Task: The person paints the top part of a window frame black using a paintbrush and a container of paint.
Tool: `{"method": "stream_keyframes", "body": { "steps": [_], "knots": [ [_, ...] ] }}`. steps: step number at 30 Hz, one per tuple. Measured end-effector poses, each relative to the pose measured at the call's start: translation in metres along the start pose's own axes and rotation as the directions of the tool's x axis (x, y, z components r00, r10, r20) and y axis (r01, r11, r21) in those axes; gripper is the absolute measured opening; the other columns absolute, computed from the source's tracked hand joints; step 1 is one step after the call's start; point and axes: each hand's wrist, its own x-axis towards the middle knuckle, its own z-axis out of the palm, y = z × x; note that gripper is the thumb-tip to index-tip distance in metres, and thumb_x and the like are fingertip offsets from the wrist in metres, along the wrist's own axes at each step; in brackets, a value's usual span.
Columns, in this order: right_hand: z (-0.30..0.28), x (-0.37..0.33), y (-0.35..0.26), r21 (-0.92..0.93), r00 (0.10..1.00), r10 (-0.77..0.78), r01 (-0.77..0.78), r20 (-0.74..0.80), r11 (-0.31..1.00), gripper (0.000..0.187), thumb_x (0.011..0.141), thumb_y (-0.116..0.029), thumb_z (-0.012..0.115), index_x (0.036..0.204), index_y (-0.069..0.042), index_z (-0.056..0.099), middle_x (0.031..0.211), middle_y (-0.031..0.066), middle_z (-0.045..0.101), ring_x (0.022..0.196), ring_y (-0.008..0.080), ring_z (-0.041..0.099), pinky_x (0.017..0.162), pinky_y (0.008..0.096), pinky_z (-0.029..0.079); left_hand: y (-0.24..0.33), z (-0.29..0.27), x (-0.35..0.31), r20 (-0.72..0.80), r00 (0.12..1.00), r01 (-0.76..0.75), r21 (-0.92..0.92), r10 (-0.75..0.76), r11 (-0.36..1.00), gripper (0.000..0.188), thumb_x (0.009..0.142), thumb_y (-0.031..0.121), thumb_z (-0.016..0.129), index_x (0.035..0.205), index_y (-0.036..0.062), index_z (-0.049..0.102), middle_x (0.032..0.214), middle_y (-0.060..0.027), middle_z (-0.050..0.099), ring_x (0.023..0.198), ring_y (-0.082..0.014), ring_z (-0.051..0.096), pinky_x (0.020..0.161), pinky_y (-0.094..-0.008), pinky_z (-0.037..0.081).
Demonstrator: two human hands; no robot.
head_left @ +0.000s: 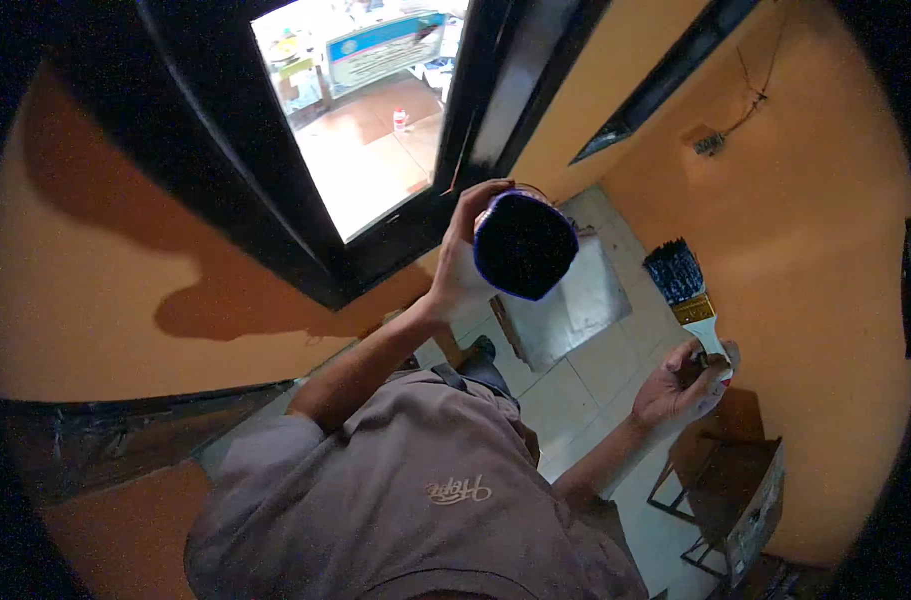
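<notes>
My left hand [463, 255] is wrapped round the side of a paint can [526, 245], held up near the corner of a dark window frame [405, 220]. Black paint seems to fill the can, though its level cannot be made out. Farther right and lower, my right hand [683, 388] grips a wide paintbrush [705, 330] by its white handle. The brush points up and to the left, its bristles dark and wet-looking below a gold-coloured metal band. Its bristles are apart from the can and from the orange wall [815, 300].
Through the frame's opening a bright tiled floor [375, 170] shows, with a small bottle [400, 120] standing on it. A flat pale board [575, 310] lies below the can. At lower right stands a low dark stand [725, 490]. Loose wires hang by a wall fitting [709, 145].
</notes>
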Motion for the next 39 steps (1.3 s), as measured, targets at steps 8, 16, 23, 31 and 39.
{"method": "stream_keyframes", "body": {
  "steps": [8,16,23,31,39],
  "knots": [
    [0.030,0.010,-0.022,0.086,0.987,-0.089,0.101,-0.134,0.991,0.032,0.099,-0.035,0.042,0.114,-0.007,0.047,0.077,0.0050,0.049,0.064,0.0102,0.041,0.057,0.0226,0.032,0.005,0.030,0.023,-0.137,0.982,-0.129,-0.014,0.126,0.991,0.076,0.066,0.010,0.083,0.130,0.0052,0.042,0.129,-0.0122,0.045,0.122,-0.0243,0.045,0.104,-0.0364,0.037],
    [0.011,0.012,-0.018,-0.354,0.909,-0.386,0.313,-0.157,0.881,0.034,0.099,-0.036,0.038,0.112,-0.006,0.048,0.069,0.0045,0.049,0.057,0.0093,0.039,0.052,0.0216,0.030,0.005,0.038,0.025,-0.091,0.980,-0.176,0.036,0.178,0.984,0.074,0.067,0.009,0.082,0.129,0.0067,0.042,0.130,-0.0136,0.043,0.124,-0.0263,0.043,0.104,-0.0392,0.037],
    [0.057,-0.006,-0.038,-0.381,0.827,-0.316,0.509,0.465,0.772,0.034,0.091,-0.035,0.057,0.102,-0.003,0.056,0.076,0.0066,0.058,0.057,0.0116,0.052,0.049,0.0214,0.040,-0.012,0.047,0.018,-0.053,0.987,-0.147,0.108,0.153,0.983,0.082,0.060,0.008,0.086,0.129,0.0073,0.041,0.129,-0.0144,0.043,0.125,-0.0283,0.042,0.103,-0.0397,0.038],
    [0.082,-0.013,-0.026,-0.719,0.798,0.084,0.485,0.596,0.498,0.021,0.083,-0.021,0.068,0.098,-0.006,0.067,0.082,0.0118,0.067,0.066,0.0211,0.064,0.059,0.0297,0.050,-0.025,0.044,0.003,-0.025,0.974,-0.212,0.259,0.226,0.942,0.087,0.053,0.009,0.087,0.128,0.0053,0.043,0.132,-0.0181,0.041,0.127,-0.0353,0.040,0.105,-0.0422,0.036],
    [0.067,-0.021,0.008,-0.746,0.786,0.183,0.444,0.590,0.496,0.028,0.088,-0.019,0.063,0.104,0.004,0.065,0.072,0.0124,0.063,0.062,0.0155,0.057,0.056,0.0295,0.045,-0.025,0.042,-0.008,0.048,0.954,-0.288,0.420,0.296,0.860,0.084,0.056,0.017,0.083,0.129,0.0061,0.042,0.132,-0.0156,0.042,0.131,-0.0374,0.033,0.107,-0.0491,0.031]
  ]
}}
